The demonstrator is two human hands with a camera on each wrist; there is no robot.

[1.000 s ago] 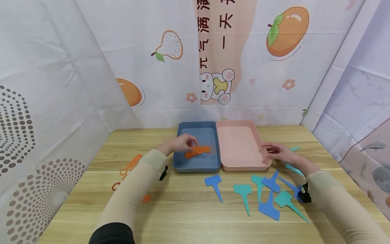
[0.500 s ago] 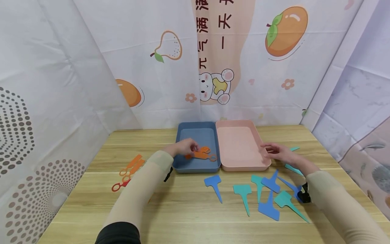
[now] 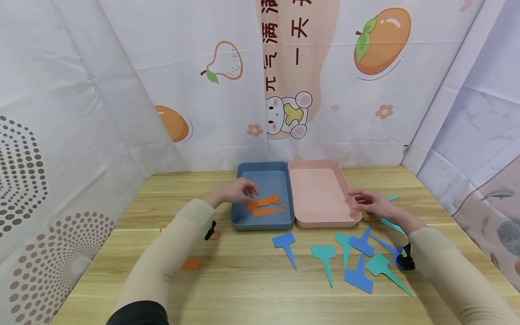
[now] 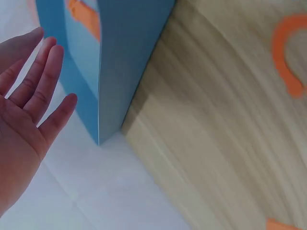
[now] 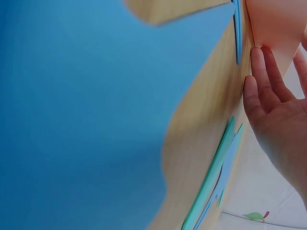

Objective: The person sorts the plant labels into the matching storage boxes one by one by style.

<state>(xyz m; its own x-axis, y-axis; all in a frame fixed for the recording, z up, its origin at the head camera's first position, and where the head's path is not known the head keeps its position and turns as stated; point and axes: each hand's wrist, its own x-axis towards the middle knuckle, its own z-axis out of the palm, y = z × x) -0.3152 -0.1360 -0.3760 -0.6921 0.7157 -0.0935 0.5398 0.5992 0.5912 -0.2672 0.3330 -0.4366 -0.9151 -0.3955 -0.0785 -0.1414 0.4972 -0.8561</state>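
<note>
My left hand (image 3: 239,190) is over the left rim of the blue tray (image 3: 262,225), fingers relaxed and holding nothing. Inside that tray lie flat orange tags with ring ends; a lower orange tag (image 3: 266,211) sits just in front of the others. In the left wrist view the left hand (image 4: 29,96) shows spread, loose fingers beside the tray wall. At the pink tray (image 3: 325,224), my right hand (image 3: 371,201) rests with its fingers at the right rim. The right wrist view shows those fingers (image 5: 261,79) fairly straight against the pink wall.
Blue and teal T-shaped plant labels, such as a blue one (image 3: 285,246) and a teal one (image 3: 324,257), lie in front of the trays and around the right arm. Left of the trays, an orange piece (image 3: 191,265) shows partly under the left sleeve. A printed curtain (image 3: 227,108) hangs behind the table.
My left hand let go of an orange tag in the blue tray, then drew back left and up toward its rim. The right hand has stayed at the pink tray.
</note>
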